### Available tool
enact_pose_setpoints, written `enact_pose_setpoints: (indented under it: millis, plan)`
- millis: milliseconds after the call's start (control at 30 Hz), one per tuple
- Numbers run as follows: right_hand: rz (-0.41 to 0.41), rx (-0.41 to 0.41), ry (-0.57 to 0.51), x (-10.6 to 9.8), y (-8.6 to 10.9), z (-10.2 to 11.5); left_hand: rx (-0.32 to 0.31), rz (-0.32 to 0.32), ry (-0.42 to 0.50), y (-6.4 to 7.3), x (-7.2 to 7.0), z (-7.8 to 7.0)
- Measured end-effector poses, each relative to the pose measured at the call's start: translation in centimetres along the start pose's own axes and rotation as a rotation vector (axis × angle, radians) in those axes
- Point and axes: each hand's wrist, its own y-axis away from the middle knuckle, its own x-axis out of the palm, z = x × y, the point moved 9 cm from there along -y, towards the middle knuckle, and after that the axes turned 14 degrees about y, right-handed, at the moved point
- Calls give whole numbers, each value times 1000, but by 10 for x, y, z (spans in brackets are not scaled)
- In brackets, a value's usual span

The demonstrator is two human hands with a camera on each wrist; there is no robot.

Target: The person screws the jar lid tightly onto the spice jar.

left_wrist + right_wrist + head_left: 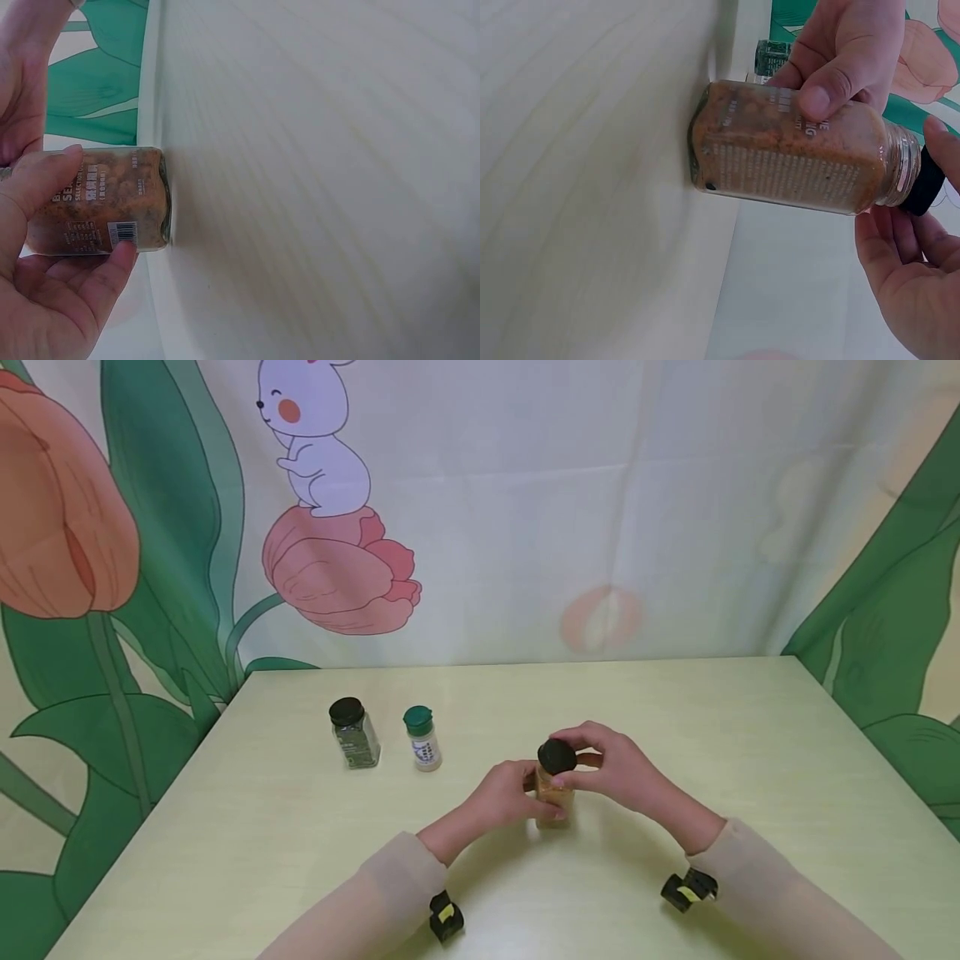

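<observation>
The left hand (504, 797) grips the jar (780, 180) near the middle of the bench (712, 710), covering part of its print (780, 169), while the right hand (615, 770) pinches its black cap (928, 182). In the head view the hands hide much of the jar; whether its base fully touches the bench is hard to tell. The left wrist view leaves the cap unseen and cuts off the right hand. Farther back, to the left, stand a green jar (357, 743) and a shaker (425, 752), their print too small to read. Behind hangs a patterned curtain (510, 527).
</observation>
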Motion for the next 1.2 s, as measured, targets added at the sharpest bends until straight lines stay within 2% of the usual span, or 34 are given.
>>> enact_pose_setpoints:
  millis: [233, 633, 1200]
  plan:
    - [21, -14, -6, 5, 0, 0, 17, 1, 7, 0, -1, -1]
    - [66, -24, -7, 10, 0, -3, 7, 0, 25, 1, 0, 0]
    - [85, -24, 6, 14, 2, -6, 31, 5, 21, 2, 0, -2]
